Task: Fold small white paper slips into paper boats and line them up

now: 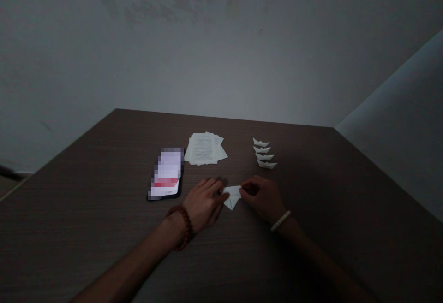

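A small folded white paper piece (232,197) lies on the dark wooden table (104,210) between my two hands. My left hand (204,203), with a brown bead bracelet on the wrist, pinches its left edge with closed fingers. My right hand (262,198), with a white bead bracelet on the wrist, grips the paper's right edge, fingers curled. Part of the paper is hidden under my fingers.
A loose stack of printed paper sheets (205,148) lies beyond my hands. Left of it rests a phone (166,173) with a lit screen. Several finished paper boats (265,153) sit in a row at the right. Grey walls rise behind the table.
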A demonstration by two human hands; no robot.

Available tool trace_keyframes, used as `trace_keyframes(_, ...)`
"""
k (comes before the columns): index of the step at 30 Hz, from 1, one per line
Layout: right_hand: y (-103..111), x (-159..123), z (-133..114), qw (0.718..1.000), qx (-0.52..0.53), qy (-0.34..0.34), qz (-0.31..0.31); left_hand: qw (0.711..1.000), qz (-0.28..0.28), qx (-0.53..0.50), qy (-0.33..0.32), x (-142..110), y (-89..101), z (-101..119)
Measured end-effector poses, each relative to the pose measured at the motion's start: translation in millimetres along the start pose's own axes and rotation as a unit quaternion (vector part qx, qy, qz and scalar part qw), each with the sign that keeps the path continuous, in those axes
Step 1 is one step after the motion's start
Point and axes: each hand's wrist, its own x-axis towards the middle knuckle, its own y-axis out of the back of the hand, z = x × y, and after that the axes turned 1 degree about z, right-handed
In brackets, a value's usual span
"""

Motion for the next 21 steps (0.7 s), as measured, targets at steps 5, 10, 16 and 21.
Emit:
trace_keyframes(5,4.4,-0.3,5.1,1.0,0.01,0.003,-0.001,1.0,-0.001,0.006,-0.002,0.8,0.4,-0.2)
trace_keyframes(10,2.9,-4.8,9.8,0.998,0.001,0.065,0.008,1.0,-0.005,0.004,0.0,0.2,0.2,-1.0)
trace_keyframes(16,5.2,-13.3,9.5,0.967,-0.049,0.244,-0.06,1.0,-0.012,0.005,0.01,-0.6,3.7,-1.4)
trace_keyframes(21,6.6,-15.3,3.1,0.961,-0.071,0.255,-0.078,1.0,-0.005,0.019,0.021,-1.5,6.2,-1.3)
